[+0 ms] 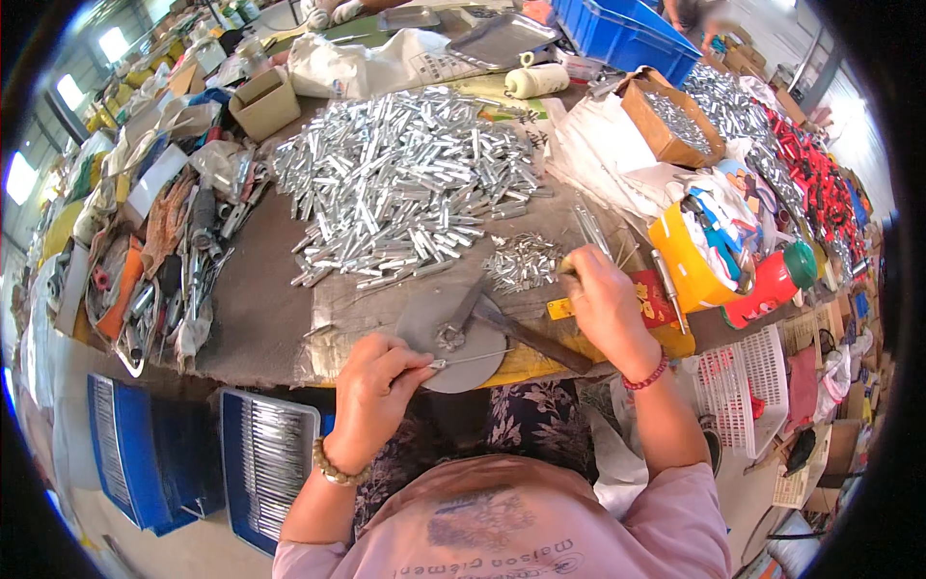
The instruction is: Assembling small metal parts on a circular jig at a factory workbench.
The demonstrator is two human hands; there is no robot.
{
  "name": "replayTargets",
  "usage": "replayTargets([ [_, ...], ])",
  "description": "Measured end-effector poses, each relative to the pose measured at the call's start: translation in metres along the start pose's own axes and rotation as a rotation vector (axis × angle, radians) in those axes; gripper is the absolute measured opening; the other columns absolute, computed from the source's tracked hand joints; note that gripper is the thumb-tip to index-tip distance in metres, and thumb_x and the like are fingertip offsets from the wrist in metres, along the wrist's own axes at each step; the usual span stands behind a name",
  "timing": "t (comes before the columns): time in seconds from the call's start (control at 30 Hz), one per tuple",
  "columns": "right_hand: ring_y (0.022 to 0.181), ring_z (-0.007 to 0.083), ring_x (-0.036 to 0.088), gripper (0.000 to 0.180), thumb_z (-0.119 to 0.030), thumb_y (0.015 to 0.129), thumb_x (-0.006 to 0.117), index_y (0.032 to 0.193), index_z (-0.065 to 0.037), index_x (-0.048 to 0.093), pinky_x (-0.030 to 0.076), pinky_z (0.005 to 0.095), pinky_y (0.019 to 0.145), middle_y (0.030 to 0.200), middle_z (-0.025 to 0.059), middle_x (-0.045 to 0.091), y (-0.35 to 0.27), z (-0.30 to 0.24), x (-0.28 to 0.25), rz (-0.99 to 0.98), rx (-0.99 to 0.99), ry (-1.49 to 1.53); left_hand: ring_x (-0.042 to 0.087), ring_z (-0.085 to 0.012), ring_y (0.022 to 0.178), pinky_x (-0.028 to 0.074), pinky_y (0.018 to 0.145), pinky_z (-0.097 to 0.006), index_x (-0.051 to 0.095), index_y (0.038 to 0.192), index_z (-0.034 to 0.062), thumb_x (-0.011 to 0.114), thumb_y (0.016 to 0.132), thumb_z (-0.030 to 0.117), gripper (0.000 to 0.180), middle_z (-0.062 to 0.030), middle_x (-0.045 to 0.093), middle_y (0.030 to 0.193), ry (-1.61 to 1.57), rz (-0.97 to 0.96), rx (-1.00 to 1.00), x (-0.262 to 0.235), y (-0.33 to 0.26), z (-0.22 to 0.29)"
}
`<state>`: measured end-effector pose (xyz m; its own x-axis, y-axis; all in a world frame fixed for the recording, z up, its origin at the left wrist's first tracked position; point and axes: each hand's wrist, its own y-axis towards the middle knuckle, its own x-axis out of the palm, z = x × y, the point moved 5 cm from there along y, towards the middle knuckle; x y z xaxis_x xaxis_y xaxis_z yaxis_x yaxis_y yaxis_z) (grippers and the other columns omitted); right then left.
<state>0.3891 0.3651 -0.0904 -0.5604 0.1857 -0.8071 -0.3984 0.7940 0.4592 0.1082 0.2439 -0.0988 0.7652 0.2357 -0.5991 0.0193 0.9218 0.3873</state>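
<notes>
**Cluttered bench, metal parts in bulk**

Worktable (260,309): grey-brown top, frame centre. Large heap of silver metal tubes (405,183), upper centre; small pile of metal pieces (521,261) beside right hand (603,304), fingers clenched on a small part. Left hand (371,386), lower centre, pinches a thin metal rod (473,360) over a grey round plate (439,338). Blue trays (145,454), lower left. Blue crate (627,34), top right. Bright windows, upper left.

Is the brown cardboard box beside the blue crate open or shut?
Open: the cardboard box has its flaps turned out, and small silver metal parts show inside.
</notes>
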Motion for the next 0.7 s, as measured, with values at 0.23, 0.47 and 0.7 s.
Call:
replayTargets([
  [0.23,0.093,0.0356,0.068,0.024,0.003,0.085,0.068,0.108,-0.004,0.067,0.057,0.0434,0.081,0.098,0.0138,0.067,0.006,-0.092,0.003,-0.149,-0.238,0.229,0.065,-0.0308,0.084,0.052,0.071,-0.041,0.077,0.092,0.0082,0.086,0.078,0.006,0.017,-0.0070,0.065,0.087,0.055,0.021,0.077,-0.001,0.004,0.006],
  [0.47,0.091,0.0333,0.070,0.042,0.003,0.088,0.071,0.129,-0.007,0.064,0.058,0.0423,0.081,0.097,0.0122,0.070,0.008,-0.132,0.042,-0.179,-0.279,0.491,0.064,-0.0333,0.086,0.052,0.072,-0.044,0.073,0.093,0.0081,0.083,0.082,0.007,0.015,-0.0084,0.063,0.089,0.096,0.005,0.121,0.000,0.000,0.000],
  [0.7,0.086,0.0295,0.073,0.046,0.007,0.086,0.075,0.129,-0.006,0.065,0.060,0.0386,0.075,0.093,0.0112,0.073,0.001,-0.117,0.045,-0.219,-0.072,0.622,0.064,-0.0329,0.085,0.051,0.073,-0.042,0.073,0.093,0.0070,0.084,0.079,0.006,0.018,-0.0089,0.063,0.089,0.050,0.019,0.096,-0.005,0.001,0.003],
])
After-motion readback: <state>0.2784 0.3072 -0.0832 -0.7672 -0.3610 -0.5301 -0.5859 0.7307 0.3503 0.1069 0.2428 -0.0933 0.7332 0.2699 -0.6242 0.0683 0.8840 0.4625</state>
